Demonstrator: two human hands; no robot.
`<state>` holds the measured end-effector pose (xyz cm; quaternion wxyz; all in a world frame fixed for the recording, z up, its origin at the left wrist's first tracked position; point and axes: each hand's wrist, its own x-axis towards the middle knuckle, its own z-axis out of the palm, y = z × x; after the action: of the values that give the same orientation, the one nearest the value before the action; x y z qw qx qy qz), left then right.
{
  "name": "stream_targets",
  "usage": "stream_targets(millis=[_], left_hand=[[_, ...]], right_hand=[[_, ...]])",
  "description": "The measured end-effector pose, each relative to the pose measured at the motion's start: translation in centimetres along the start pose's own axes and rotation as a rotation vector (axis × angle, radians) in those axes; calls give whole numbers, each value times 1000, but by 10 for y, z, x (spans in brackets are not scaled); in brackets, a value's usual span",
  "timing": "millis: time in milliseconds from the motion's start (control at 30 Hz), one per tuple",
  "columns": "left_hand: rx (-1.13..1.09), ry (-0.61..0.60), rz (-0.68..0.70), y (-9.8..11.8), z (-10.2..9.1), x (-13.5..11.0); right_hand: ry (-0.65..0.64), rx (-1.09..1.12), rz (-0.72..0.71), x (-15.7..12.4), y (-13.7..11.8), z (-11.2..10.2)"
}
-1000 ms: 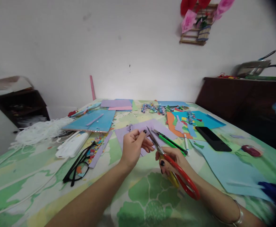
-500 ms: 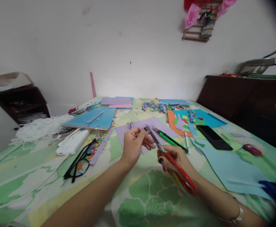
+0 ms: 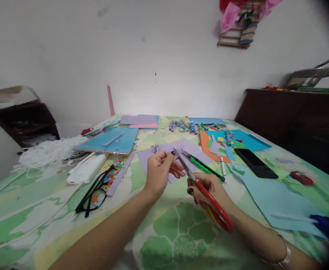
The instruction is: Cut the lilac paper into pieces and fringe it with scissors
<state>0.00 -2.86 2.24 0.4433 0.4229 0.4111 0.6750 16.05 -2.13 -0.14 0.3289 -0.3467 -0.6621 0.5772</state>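
Note:
My right hand (image 3: pixel 209 189) is closed around the red handles of a pair of scissors (image 3: pixel 213 204), whose blades point up and left. The blade tips reach the fingertips of my left hand (image 3: pixel 161 170). That hand is pinched, with thumb and index finger together; what lies between them is too small to make out. Beneath both hands rests a sheet of purple paper (image 3: pixel 196 148) with a small curled purple piece (image 3: pixel 155 149) on it. A green utility knife (image 3: pixel 205 165) lies across the sheet's right side, beside a white pen (image 3: pixel 223 170).
Left of my hands are black glasses (image 3: pixel 95 191), paper scraps, a white power strip (image 3: pixel 87 168), white cord (image 3: pixel 48 155) and a blue pad (image 3: pixel 110 138). To the right lie a phone (image 3: pixel 256 163), light blue paper (image 3: pixel 277 202) and coloured sheets. Paper curls (image 3: pixel 182 126) sit farther back.
The scissor handles have shifted very slightly left and the blades look a little closer together. My left hand has stayed in place.

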Motion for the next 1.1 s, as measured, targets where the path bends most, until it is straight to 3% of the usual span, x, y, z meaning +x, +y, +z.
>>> stream_targets(millis=[300,1100], left_hand=[[-1,-5,-4,0,1,-1],[26,13,0,1,1,-1]], right_hand=[[-121,34,-77,2,0,-6],[-12,-27,-20,0,-1,-1]])
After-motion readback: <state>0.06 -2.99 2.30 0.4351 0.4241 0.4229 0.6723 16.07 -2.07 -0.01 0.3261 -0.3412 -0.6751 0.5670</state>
